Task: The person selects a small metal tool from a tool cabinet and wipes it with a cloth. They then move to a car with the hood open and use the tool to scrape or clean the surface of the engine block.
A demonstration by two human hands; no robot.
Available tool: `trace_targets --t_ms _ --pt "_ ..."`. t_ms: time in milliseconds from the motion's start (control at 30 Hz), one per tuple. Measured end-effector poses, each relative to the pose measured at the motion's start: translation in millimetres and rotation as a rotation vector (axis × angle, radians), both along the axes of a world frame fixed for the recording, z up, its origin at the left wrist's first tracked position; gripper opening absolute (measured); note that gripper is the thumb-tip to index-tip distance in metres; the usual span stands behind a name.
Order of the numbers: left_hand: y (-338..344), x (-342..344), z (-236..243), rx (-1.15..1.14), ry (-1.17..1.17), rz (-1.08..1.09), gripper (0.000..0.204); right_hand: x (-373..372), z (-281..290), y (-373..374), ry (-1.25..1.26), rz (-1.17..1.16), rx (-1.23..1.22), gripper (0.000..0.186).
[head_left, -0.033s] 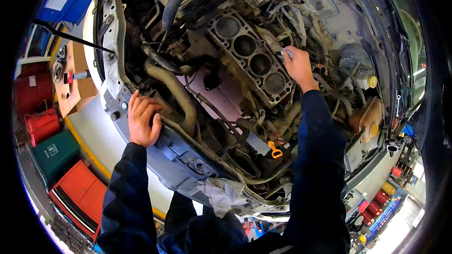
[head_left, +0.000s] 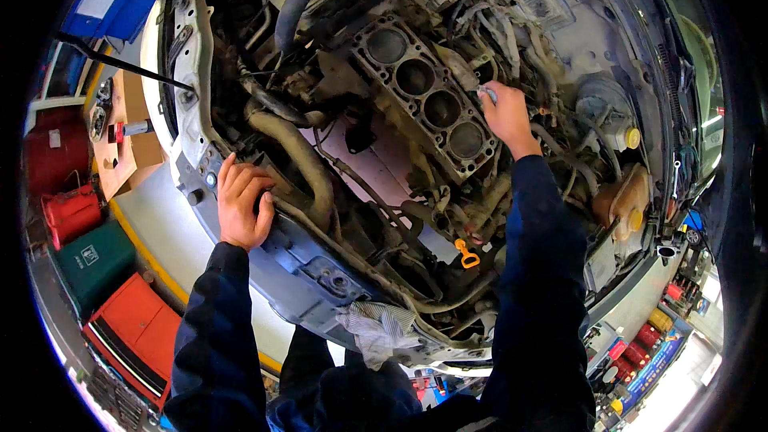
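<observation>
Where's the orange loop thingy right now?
In the head view, the orange loop is a little right of centre, below the engine block and left of the right arm's dark sleeve.

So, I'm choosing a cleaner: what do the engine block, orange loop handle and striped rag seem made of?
Engine block: probably cast metal, dull stained gray, flat machined-looking top. Orange loop handle: likely plastic, smooth, evenly coloured. Striped rag: apparently woven cloth, matte, soft folds; fibre unclear.

A white mark [head_left: 89, 255] stands on the green box [head_left: 102, 278], too small to read.
</observation>
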State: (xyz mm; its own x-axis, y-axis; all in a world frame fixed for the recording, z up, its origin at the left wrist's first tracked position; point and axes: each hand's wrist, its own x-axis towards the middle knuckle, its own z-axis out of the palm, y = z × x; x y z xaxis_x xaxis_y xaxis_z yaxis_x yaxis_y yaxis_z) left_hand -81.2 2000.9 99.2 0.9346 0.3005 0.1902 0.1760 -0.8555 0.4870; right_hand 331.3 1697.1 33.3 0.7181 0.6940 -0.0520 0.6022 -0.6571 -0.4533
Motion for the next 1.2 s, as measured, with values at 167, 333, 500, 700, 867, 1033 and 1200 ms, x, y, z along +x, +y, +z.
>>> trace_targets --t_ms 167,333,500,700,867,1033,1200 --pt "0.1 0.6 -0.3 -0.003 -0.008 -0.009 0.017 -16.6 -14.0 -11.3 0.022 -0.059 -0.043 0.02" --pt "0.5 1.5 -0.8 0.001 -0.011 -0.013 0.016 -18.5 -23.4 -8.4 -0.025 -0.038 -0.156 0.022" --pt "1.8 1.0 0.0 -0.007 0.002 -0.012 0.016 -18.0 -28.0 0.5 -0.065 0.045 -0.143 0.019" --pt "2.0 0.0 -0.2 -0.007 0.0 -0.01 0.016 -29.0 -39.5 50.6 -0.09 0.296 0.09 0.014" --pt "4.8 -0.7 -0.5 -0.031 0.004 -0.026 0.015 -15.6 -10.6 65.8 -0.108 0.081 0.326 0.02" --pt "5.2 -0.7 -3.6 -0.02 -0.036 -0.01 0.015 -10.1 -4.0 10.3 -0.044 -0.009 -0.017 0.025" --pt "3.7 0.8 -1.9 -0.017 -0.024 -0.018 0.015 -17.2 -24.5 -10.3 -0.034 -0.013 -0.059 0.023"
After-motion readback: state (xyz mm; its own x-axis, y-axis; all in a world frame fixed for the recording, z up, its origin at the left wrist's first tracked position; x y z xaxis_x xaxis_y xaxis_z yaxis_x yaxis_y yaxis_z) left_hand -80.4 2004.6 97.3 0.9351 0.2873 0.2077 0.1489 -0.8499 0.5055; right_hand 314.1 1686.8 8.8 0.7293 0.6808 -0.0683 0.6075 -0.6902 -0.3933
